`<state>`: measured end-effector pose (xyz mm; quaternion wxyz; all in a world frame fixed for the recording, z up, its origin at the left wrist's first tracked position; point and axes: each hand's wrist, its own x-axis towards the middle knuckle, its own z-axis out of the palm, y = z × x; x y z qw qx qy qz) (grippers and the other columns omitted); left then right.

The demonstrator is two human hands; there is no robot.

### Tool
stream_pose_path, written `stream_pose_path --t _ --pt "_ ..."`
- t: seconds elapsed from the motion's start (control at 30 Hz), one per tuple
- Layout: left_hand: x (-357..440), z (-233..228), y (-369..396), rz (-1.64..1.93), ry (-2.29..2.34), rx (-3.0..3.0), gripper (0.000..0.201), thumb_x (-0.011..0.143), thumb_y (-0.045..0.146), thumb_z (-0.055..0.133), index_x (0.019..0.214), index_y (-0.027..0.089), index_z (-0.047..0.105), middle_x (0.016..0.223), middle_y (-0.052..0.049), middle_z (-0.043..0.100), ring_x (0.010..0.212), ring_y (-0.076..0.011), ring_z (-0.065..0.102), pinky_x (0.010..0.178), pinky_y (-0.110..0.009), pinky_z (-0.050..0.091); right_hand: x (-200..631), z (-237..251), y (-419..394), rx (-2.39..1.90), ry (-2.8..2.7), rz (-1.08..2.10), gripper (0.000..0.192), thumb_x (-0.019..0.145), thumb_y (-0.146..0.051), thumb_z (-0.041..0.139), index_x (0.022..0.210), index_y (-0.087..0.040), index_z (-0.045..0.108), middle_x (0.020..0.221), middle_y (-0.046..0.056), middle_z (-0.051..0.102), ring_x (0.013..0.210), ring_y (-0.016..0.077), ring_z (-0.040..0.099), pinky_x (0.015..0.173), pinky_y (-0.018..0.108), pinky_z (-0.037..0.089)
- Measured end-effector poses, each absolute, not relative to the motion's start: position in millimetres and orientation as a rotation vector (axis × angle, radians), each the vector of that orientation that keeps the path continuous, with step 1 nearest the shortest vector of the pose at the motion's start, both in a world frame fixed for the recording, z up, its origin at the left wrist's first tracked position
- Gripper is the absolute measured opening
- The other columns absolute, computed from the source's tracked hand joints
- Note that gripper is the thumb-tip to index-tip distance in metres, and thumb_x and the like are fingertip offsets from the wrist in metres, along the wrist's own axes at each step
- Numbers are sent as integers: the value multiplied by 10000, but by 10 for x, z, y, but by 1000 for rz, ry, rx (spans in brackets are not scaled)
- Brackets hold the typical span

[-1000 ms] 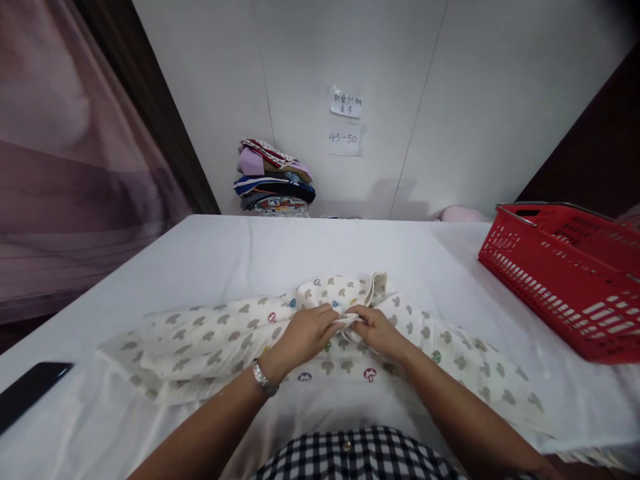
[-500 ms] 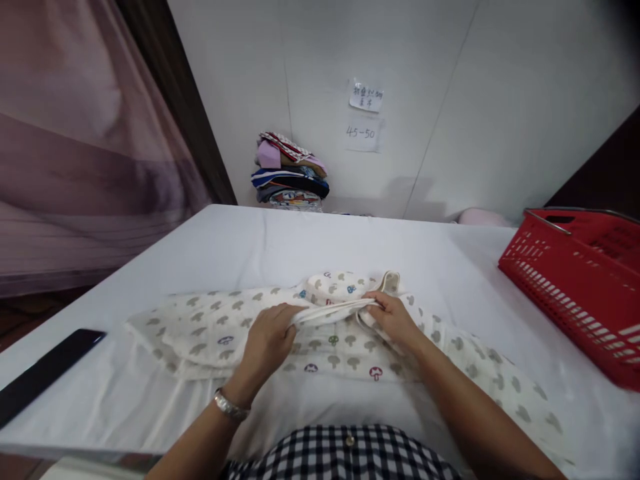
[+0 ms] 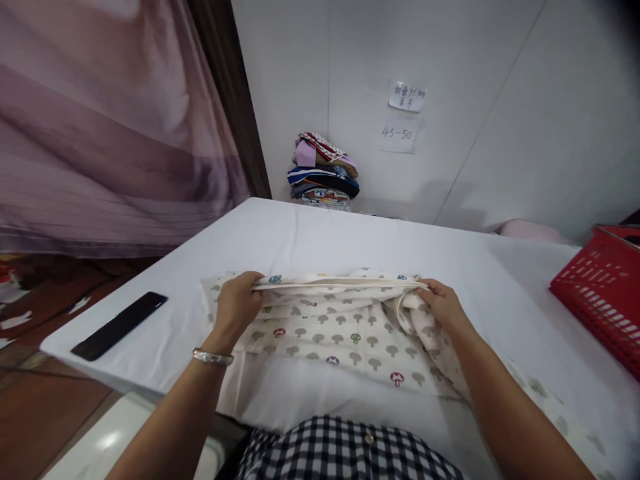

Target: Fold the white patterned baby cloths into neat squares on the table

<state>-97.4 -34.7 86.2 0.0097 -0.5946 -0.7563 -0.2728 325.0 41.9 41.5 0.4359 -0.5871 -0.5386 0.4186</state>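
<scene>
Cream mushroom-print cotton garment (image 3: pixel 330 330) lies lengthwise along the white tabletop's (image 3: pixel 350 233) near edge; left hand (image 3: pixel 235 307) and right hand (image 3: pixel 445 308) each pinch one end of its taut top hem.

My white-covered table (image 3: pixel 360 233) carries the mushroom-print cloth (image 3: pixel 345 333), a black phone (image 3: pixel 120 325) and a red basket (image 3: pixel 600 293)
</scene>
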Motion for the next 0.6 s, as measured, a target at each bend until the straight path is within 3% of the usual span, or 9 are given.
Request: stream_pose_path --t 0.1,0.2,0.43,0.6 --pt "-1046 790 -315 -967 -2677 -2045 334 649 175 444 908 194 654 751 -2 686 721 -191 631 627 -272 471 3297 243 405 -1520 -1336 1079 367 598 -391 642 885 -166 690 596 -18 615 517 133 502 486 240 369" --pt "-1064 709 -259 -1111 -2763 -2181 371 664 211 465 994 182 632 832 3 695 718 -172 630 636 -267 491 3285 137 365 -1537 -1262 1147 365 595 -395 643 877 -168 683 581 -23 608 517 136 509 493 248 390" --pt "-934 423 -170 -875 -2271 -2192 412 750 210 452 1138 174 585 1156 -80 608 991 -225 588 890 -361 465 3286 51 339 -1528 -1271 1148 353 630 -403 644 906 -185 678 648 -21 647 575 155 559 534 263 438" --pt "-886 284 -141 -833 -1959 -2179 297 799 181 420 1005 151 632 1142 -129 605 1057 -254 546 938 -413 421 3311 -11 337 -1493 -1284 1122 375 644 -407 650 946 -187 674 723 -8 672 643 172 586 576 279 474"
